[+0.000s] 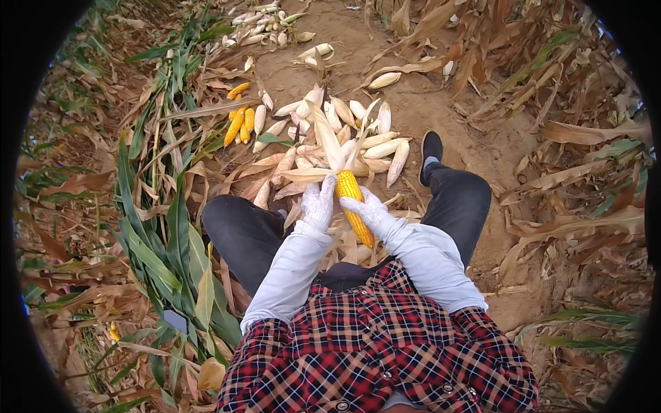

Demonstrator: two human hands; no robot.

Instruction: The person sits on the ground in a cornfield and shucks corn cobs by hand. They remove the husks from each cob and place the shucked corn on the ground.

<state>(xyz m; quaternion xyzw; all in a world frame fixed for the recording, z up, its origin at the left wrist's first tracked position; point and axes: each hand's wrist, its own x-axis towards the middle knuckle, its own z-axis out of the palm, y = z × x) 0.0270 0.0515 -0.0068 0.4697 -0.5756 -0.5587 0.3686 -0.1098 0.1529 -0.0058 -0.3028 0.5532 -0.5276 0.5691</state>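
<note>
A yellow ear of corn (pixel 356 206) lies between my two gloved hands, its kernels bared and its tip pointing towards me. Pale husk leaves (pixel 326 133), peeled back, fan out from its far end. My right hand (pixel 369 209) is closed around the middle of the cob, thumb across the kernels. At the base, where husk meets cob, my left hand (pixel 317 202) grips with thumb and fingers; whether it holds husk or stalk is partly hidden. Just beyond my hands lies a heap of ears in pale husks (pixel 379 147).
Several bare yellow ears (pixel 237 124) lie left of the heap. A farther pile of husked-over ears (pixel 258 23) is at the top. Green corn stalks (pixel 178 253) run along my left, with a flat grey object (pixel 175 321) on them. Dry stalks (pixel 573 196) line the right.
</note>
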